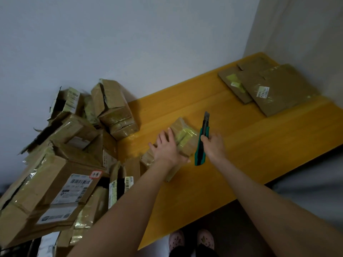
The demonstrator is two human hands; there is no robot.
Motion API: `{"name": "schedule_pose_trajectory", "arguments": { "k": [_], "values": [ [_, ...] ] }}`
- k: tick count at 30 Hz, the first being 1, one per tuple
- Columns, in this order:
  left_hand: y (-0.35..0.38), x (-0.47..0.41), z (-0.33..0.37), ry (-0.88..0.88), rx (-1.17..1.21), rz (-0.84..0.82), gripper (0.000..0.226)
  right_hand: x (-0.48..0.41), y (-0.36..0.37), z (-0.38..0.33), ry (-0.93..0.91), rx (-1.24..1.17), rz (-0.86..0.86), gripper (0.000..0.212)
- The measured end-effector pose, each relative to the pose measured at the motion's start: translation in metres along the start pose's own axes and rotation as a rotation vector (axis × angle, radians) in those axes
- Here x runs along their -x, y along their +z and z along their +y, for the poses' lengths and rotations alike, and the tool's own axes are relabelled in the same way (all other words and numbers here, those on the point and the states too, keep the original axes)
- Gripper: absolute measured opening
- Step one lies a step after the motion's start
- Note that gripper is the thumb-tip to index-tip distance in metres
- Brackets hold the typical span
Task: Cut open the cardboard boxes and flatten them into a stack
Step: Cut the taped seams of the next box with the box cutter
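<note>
A small taped cardboard box (182,135) lies on the yellow table (241,145), near its middle. My left hand (167,148) rests flat on the box's near left part, fingers spread and straight. Just right of the box, my right hand (213,145) grips a green utility knife (202,143) by its handle, the blade end pointing away from me and above the table. A stack of flattened boxes (271,88) lies at the table's far right corner.
A heap of unopened and torn cardboard boxes (61,164) fills the table's left end and reaches the wall. Walls close off the far side and the right corner. My feet in pink shoes (191,240) stand below the table's near edge.
</note>
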State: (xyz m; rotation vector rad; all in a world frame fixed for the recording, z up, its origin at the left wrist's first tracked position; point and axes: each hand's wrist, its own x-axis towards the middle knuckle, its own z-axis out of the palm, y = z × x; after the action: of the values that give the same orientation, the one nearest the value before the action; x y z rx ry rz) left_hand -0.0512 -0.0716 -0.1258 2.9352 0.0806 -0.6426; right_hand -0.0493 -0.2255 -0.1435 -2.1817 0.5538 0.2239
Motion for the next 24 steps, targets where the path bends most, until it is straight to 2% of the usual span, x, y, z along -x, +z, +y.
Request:
{"name": "schedule_pose_trajectory", "arguments": {
  "k": [4, 8, 12, 17, 21, 24],
  "values": [
    [0.007, -0.001, 0.009, 0.014, -0.142, -0.014, 0.142, -0.007, 0.002, -0.003, 0.027, -0.104, -0.147, 0.021],
    [-0.005, -0.003, 0.004, 0.193, -0.332, -0.032, 0.139, 0.002, -0.001, 0.01, 0.098, -0.164, -0.038, 0.02],
    [-0.021, -0.006, -0.014, 0.331, -0.502, -0.016, 0.137, 0.013, -0.004, 0.018, 0.115, -0.155, -0.093, 0.025],
    [-0.013, -0.001, -0.002, 0.264, -0.402, -0.024, 0.143, 0.025, 0.01, 0.015, 0.095, -0.177, -0.129, 0.03],
    [-0.008, 0.001, 0.002, 0.274, -0.385, -0.009, 0.142, 0.03, 0.005, 0.021, 0.116, -0.193, -0.143, 0.031],
    [-0.006, 0.005, -0.004, 0.305, -0.39, 0.026, 0.14, 0.036, -0.006, 0.026, 0.098, -0.118, -0.12, 0.029]
  ]
}}
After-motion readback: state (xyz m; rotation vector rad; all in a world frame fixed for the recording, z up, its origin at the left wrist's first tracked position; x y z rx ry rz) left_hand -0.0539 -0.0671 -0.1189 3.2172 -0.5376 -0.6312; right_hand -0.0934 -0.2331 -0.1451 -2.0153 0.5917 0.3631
